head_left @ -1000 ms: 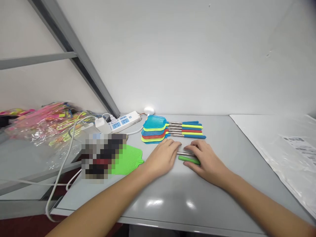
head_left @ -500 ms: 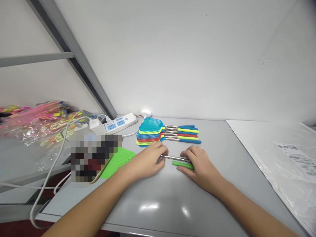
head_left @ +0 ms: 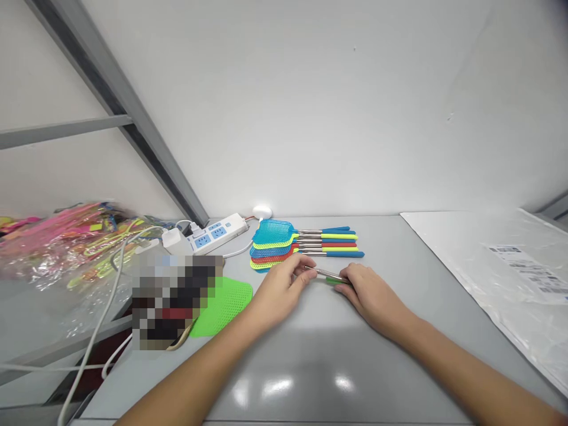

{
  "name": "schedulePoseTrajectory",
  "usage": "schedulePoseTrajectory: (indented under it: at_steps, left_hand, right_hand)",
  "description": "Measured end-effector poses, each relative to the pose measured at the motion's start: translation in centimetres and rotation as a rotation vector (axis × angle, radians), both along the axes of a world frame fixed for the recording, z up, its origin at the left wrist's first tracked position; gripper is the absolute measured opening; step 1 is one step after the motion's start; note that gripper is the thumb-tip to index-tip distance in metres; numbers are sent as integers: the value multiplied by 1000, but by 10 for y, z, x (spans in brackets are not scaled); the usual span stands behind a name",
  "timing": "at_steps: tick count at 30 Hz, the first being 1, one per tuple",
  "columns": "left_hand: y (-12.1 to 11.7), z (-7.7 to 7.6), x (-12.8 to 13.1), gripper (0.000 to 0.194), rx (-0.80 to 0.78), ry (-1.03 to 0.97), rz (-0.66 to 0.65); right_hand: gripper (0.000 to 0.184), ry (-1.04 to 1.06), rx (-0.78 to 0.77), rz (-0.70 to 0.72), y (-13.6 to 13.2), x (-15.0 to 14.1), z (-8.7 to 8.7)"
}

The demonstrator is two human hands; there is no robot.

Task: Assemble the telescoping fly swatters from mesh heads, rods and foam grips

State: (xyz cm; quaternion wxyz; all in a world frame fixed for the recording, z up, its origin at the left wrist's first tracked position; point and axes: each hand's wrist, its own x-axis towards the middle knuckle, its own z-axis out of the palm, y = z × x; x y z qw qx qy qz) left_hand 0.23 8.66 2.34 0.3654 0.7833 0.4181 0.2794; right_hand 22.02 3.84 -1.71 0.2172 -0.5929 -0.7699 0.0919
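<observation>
My left hand (head_left: pixel 281 290) pinches the left end of a thin metal telescopic rod (head_left: pixel 325 273) between thumb and fingers. My right hand (head_left: pixel 371 294) is closed around the rod's other end together with a green handle (head_left: pixel 332 280), which is mostly hidden under the rod and my fingers. A green perforated fly swatter head (head_left: pixel 224 307) lies on the table, to the left of my left forearm. Just beyond my hands, several fly swatters (head_left: pixel 273 232) in blue, yellow and red lie stacked, with their handles pointing right.
A white power strip (head_left: pixel 217 233) with plugs and cables sits at the back left, near a blurred-out item (head_left: pixel 177 302). Plastic bags of colourful items (head_left: pixel 89 242) lie farther left, beyond a grey metal frame (head_left: pixel 146 148). On the right is a white plastic package (head_left: pixel 479 278) with a label.
Both hands have come closer together, and less of the rod and green handle shows between them. The left hand now pinches the rod's end. The view has shifted slightly.
</observation>
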Motion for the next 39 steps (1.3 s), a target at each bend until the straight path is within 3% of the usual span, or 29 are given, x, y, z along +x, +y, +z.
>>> schedulePoseTrajectory:
  at_steps: [4, 8, 12, 16, 22, 24, 26, 30, 33, 39]
  left_hand:
    - [10, -1, -6, 17, 34, 86, 18]
    - [10, -6, -3, 26, 103, 197, 15]
    - [4, -10, 4, 26, 123, 157, 44]
    - [5, -11, 6, 27, 162, 132, 27]
    - [-2, -10, 8, 19, 594, 55, 128]
    - [-9, -9, 10, 21, 753, -17, 83]
    - [-17, -10, 13, 15, 854, -57, -46]
    - [-25, -15, 18, 17, 824, 110, -265]
    - [-23, -19, 20, 20, 746, 284, -237]
    - [-20, -24, 24, 30, 730, 419, -196]
  right_hand:
    - [23, -81, 28, 10, -1, 0, -1]
    - [26, -138, 108, 22, -4, 3, -3]
    - [27, -136, 212, 35, -6, 6, -5]
    - [26, -93, 145, 22, -5, 4, -4]
    - [29, -68, 126, 56, -5, -8, -3]
    - [30, -77, 144, 21, -5, -8, -3]
    - [31, -71, 151, -34, -5, -5, -4]
    - [36, -69, 135, -38, -4, 2, -2]
    - [34, -87, 86, 22, -5, 3, 1]
    - [30, -82, 56, 64, -7, 1, 5]
